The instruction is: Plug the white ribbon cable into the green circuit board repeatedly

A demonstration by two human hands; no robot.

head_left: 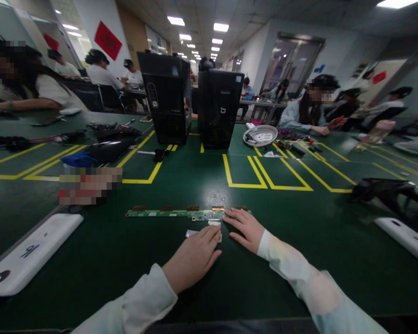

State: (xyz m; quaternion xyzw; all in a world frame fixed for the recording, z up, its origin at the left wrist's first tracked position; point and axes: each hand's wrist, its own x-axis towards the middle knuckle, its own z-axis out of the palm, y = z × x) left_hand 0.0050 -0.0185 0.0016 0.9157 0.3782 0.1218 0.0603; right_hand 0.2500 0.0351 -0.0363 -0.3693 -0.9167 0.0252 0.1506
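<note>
A long, narrow green circuit board [174,214] lies crosswise on the dark green table in front of me, with several copper-brown flex tabs along its far edge. My right hand [245,227] rests palm down at the board's right part, fingers spread and touching it. My left hand [195,255] lies just nearer to me, over a small silvery-white flat piece [191,233]. Its fingers stretch forward side by side, with the thumb apart. A short white strip [214,223] shows between the left fingertips and the board. The palm hides most of the flat piece.
Two black computer towers [219,109] stand at the back. Yellow tape [247,185] marks the tabletop. A white oval basket [260,135] holds small items. White slab-like devices [35,255] lie at both sides; dark cables and tools [113,132] lie back left. Other people sit at tables around.
</note>
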